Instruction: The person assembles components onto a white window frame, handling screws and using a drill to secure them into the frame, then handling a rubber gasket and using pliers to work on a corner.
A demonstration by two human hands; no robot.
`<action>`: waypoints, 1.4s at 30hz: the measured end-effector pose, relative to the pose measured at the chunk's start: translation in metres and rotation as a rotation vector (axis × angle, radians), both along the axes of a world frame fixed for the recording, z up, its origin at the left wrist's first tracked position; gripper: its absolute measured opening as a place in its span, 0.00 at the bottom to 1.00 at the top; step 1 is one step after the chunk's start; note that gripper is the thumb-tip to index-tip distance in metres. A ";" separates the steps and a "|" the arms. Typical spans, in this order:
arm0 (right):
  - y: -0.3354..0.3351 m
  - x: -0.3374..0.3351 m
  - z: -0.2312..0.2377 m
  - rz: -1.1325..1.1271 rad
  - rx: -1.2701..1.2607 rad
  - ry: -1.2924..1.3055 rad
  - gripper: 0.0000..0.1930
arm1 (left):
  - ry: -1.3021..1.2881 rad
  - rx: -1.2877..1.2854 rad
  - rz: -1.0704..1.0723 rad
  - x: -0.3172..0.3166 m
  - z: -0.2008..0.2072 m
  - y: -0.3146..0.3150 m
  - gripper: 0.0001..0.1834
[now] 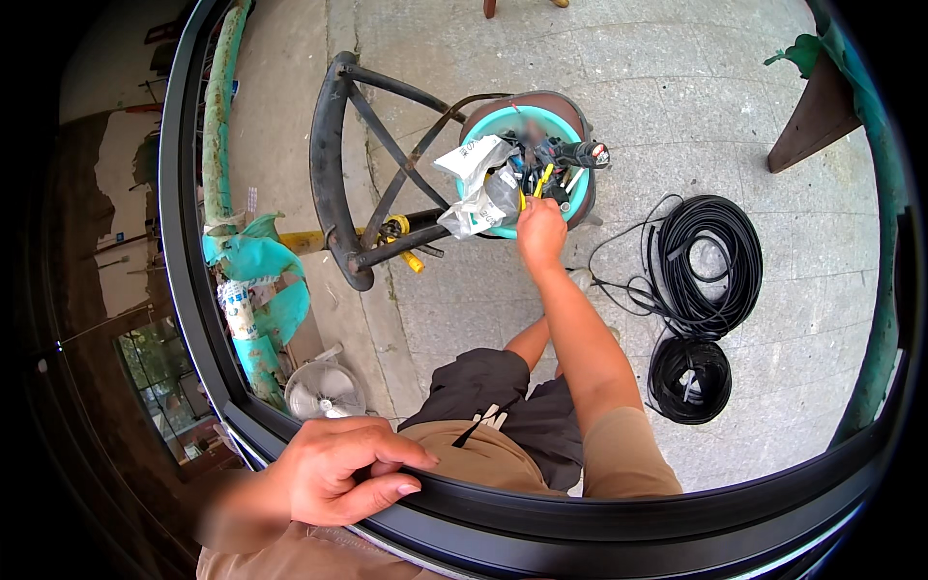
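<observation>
My right hand (541, 232) reaches into a turquoise bucket (501, 118) on a chair, its fingers closed on a hand tool with yellow handles (544, 180). The tool's working end is hidden among the other contents. Beside it in the bucket are crumpled plastic bags (478, 198), dark tools and a black cylindrical grip (580, 155). My left hand (343, 469) lies over the black frame (464, 481) close to my body, thumb and index finger bent around its edge.
A dark chair back (333, 174) stands left of the bucket. Coiled black cable (667, 251) and a smaller black roll (662, 387) lie on the paving to the right. A fan (324, 390) and a rusty turquoise pole (217, 145) are at the left, a brown leg-like post (812, 116) far right.
</observation>
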State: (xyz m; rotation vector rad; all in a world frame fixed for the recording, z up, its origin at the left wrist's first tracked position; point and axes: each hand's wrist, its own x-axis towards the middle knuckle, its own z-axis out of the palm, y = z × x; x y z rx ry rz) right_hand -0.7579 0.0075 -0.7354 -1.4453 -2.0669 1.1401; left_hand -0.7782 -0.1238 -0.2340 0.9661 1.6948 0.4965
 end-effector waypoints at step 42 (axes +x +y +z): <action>-0.053 0.137 0.301 0.705 -0.660 0.841 0.10 | 0.006 -0.224 0.272 -0.046 -0.035 -0.034 0.24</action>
